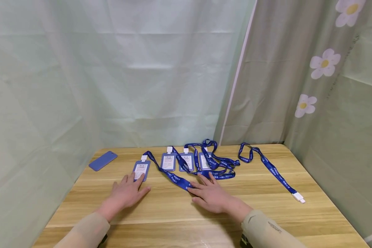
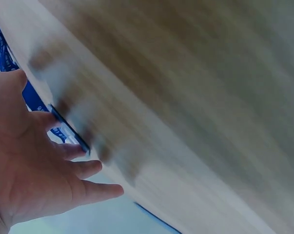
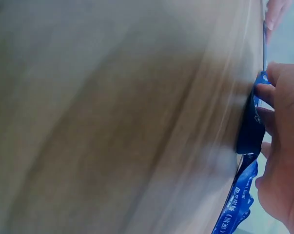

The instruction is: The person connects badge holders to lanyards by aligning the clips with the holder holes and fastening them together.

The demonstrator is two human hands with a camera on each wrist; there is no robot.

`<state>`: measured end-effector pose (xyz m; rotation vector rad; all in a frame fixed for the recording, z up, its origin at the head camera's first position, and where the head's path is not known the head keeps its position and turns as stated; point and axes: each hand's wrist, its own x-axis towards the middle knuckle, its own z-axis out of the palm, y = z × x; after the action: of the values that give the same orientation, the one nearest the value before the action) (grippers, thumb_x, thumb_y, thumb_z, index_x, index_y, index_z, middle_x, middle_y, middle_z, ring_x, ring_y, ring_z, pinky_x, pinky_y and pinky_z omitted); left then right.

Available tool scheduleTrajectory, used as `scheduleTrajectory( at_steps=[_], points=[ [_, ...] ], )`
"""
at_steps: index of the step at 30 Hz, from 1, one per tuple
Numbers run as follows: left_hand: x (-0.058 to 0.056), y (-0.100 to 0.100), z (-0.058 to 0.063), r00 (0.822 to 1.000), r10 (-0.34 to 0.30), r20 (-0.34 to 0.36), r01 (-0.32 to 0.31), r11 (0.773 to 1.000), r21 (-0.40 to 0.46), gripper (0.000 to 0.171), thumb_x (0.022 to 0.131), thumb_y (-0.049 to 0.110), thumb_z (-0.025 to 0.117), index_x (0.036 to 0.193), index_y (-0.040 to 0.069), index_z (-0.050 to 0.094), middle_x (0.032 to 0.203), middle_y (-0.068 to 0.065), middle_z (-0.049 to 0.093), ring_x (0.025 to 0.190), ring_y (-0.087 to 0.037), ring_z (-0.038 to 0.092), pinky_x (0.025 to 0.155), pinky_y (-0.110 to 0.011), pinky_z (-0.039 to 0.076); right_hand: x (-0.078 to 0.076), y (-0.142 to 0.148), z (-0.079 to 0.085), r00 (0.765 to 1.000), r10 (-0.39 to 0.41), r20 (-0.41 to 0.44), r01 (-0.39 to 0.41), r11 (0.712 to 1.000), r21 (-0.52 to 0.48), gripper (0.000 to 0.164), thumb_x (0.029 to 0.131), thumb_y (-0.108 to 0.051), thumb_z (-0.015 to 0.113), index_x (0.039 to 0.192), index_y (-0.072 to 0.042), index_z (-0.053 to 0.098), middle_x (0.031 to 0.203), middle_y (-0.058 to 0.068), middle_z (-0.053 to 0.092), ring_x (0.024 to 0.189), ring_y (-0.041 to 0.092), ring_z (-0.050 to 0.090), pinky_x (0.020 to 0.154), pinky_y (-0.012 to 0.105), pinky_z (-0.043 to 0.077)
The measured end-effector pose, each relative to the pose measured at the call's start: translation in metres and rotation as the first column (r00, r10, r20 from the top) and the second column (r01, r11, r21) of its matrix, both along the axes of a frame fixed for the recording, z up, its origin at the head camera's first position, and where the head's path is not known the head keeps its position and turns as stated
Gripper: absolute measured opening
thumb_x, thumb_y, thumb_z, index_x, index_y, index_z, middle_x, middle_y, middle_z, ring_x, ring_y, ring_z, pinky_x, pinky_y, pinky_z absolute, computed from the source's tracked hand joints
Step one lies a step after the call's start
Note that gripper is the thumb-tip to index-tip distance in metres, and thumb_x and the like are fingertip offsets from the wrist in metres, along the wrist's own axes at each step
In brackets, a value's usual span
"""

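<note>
My left hand has its fingers spread, with fingertips on the lower part of a blue ID badge holder that shows a white printed card. A white clip joins this badge to a blue lanyard with white lettering. Over the near end of that strap lies my right hand, fingers extended and apart, fingertips touching the ribbon. In the right wrist view, the lanyard passes under those fingers. The left wrist view shows the badge holder edge-on at the left fingertips.
Behind the right hand, more badges stand in a row, partly covered by tangled lanyards. A plain blue holder lies at the back left. Another lanyard with a white clip stretches along the right. Curtains surround the wooden table.
</note>
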<state>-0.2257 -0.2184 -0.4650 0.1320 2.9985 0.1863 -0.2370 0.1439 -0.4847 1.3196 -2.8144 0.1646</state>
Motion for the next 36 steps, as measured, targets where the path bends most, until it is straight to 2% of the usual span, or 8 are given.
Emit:
scheduleTrajectory(
  at_steps=[3,7,11,15,18,22,29,36],
  points=[
    [0.0,0.001,-0.004,1.0,-0.011,-0.02,0.012,1.0,0.011,0.08,0.102,0.068,0.039,0.159,0.012,0.037,0.159,-0.036,0.024,0.142,-0.062,0.024,0.106,-0.083,0.017,0.004,0.002,0.002,1.0,-0.007,-0.009,0.007,1.0,0.007,0.057,0.108,-0.054,0.037,0.158,-0.029,0.042,0.165,0.004,0.032,0.154,0.04,0.015,0.119,0.068,0.007],
    [0.007,0.0,-0.008,0.998,-0.026,-0.053,0.028,0.999,0.035,0.082,0.102,0.066,0.04,0.162,0.011,0.03,0.161,-0.036,0.019,0.142,-0.062,0.023,0.107,-0.082,0.015,0.022,0.01,0.01,1.0,-0.001,0.017,0.002,1.0,-0.017,0.061,0.106,-0.056,0.041,0.159,-0.027,0.039,0.167,0.009,0.028,0.154,0.042,0.015,0.119,0.069,0.008],
    [0.015,-0.002,-0.007,0.995,-0.039,-0.089,0.043,0.998,0.044,0.084,0.102,0.067,0.04,0.162,0.01,0.028,0.163,-0.035,0.016,0.143,-0.061,0.022,0.108,-0.082,0.013,0.038,0.023,0.014,0.999,-0.028,0.042,0.029,0.998,-0.046,0.06,0.106,-0.055,0.042,0.158,-0.025,0.043,0.165,0.01,0.031,0.153,0.041,0.02,0.119,0.069,0.01],
    [0.02,-0.003,-0.005,0.994,-0.057,-0.088,0.06,0.998,0.033,0.082,0.102,0.067,0.038,0.16,0.008,0.034,0.162,-0.035,0.019,0.144,-0.06,0.021,0.109,-0.081,0.012,0.044,0.032,0.014,0.995,-0.074,0.065,0.077,0.996,-0.047,0.061,0.106,-0.057,0.041,0.156,-0.023,0.047,0.163,0.01,0.036,0.151,0.039,0.025,0.119,0.067,0.011],
    [0.019,-0.003,-0.005,0.996,-0.059,-0.072,0.061,0.998,0.03,0.08,0.103,0.066,0.037,0.159,0.008,0.036,0.161,-0.035,0.02,0.145,-0.059,0.02,0.11,-0.08,0.011,0.042,0.034,0.011,0.991,-0.098,0.089,0.102,0.994,-0.042,0.063,0.106,-0.058,0.039,0.155,-0.019,0.047,0.163,0.007,0.038,0.152,0.038,0.025,0.12,0.066,0.01],
    [0.013,0.001,-0.007,0.996,-0.057,-0.069,0.06,0.998,0.035,0.079,0.104,0.064,0.037,0.159,0.009,0.036,0.161,-0.035,0.021,0.146,-0.058,0.019,0.112,-0.078,0.011,0.034,0.033,0.006,0.988,-0.117,0.1,0.121,0.992,-0.042,0.066,0.107,-0.057,0.037,0.156,-0.014,0.045,0.164,0.004,0.035,0.154,0.036,0.02,0.12,0.066,0.008],
    [-0.006,0.017,-0.006,0.998,-0.033,-0.054,0.036,0.998,0.058,0.074,0.105,0.06,0.039,0.159,0.008,0.038,0.16,-0.036,0.023,0.146,-0.058,0.017,0.113,-0.077,0.011,0.02,0.031,0.006,0.99,-0.121,0.07,0.125,0.991,-0.048,0.064,0.108,-0.055,0.037,0.154,-0.012,0.048,0.162,0.006,0.038,0.153,0.04,0.018,0.12,0.067,0.006],
    [-0.016,0.031,-0.003,0.999,-0.008,-0.032,0.01,0.998,0.066,0.073,0.106,0.058,0.039,0.159,0.009,0.036,0.161,-0.035,0.022,0.148,-0.057,0.015,0.114,-0.076,0.009,0.006,0.032,0.008,0.99,-0.142,0.022,0.142,0.989,-0.029,0.059,0.108,-0.05,0.041,0.151,-0.01,0.052,0.158,0.005,0.044,0.153,0.04,0.019,0.12,0.067,0.006]
  ],
)
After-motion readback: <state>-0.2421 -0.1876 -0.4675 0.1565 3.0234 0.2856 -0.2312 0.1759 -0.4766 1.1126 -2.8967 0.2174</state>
